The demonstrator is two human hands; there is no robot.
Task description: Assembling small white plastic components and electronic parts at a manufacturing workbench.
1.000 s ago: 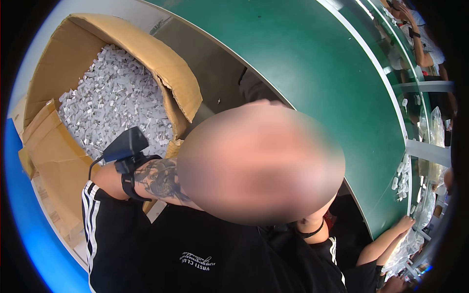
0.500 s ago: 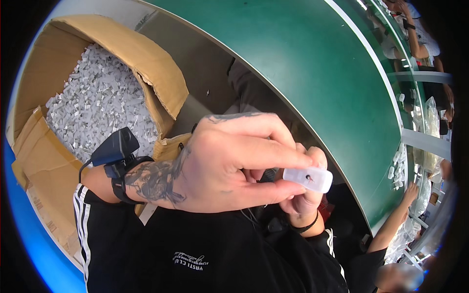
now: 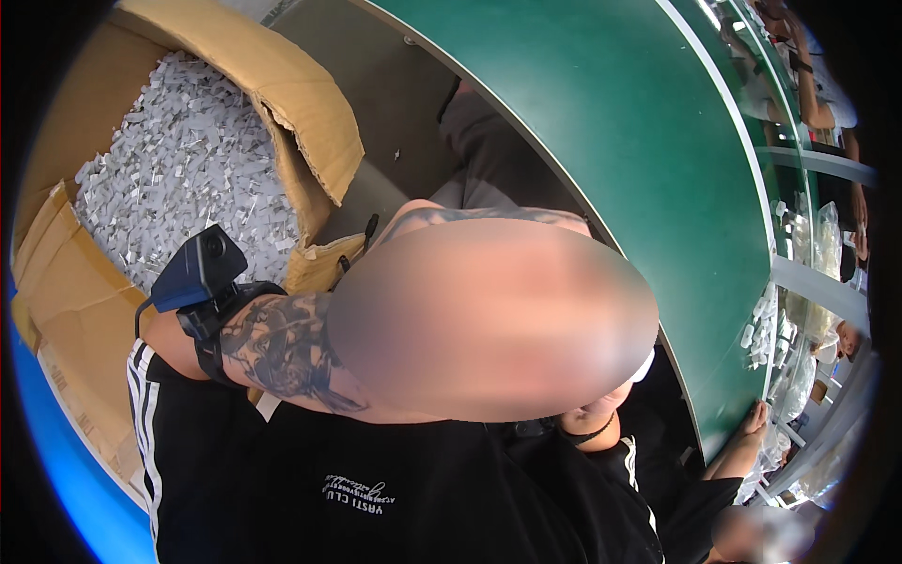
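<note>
A smooth blur covers most of my left hand [image 3: 470, 320], so its fingers are hidden. Its tattooed forearm reaches in from the left, with a dark camera [image 3: 202, 268] strapped at the wrist. Behind and to the right of it is my right hand [image 3: 606, 402], where only the edge near the dark bracelet shows; its fingers are hidden too. The edge of a small white plastic piece [image 3: 645, 366] sticks out beside the right hand. Which hand grips it cannot be seen.
At left stands an open cardboard box [image 3: 272, 70] full of small white-grey pieces [image 3: 188, 169]. A green table [image 3: 648, 160] curves ahead and right. White pieces [image 3: 759, 334] lie near its far edge, by another person's hand [image 3: 754, 420]. Plastic bags [image 3: 827, 244] stand beyond.
Half a second ago my left thumb and index finger pinched a white plastic piece with a small dark spot, my right hand behind it. Now blur hides the fingers and only a white edge shows.
</note>
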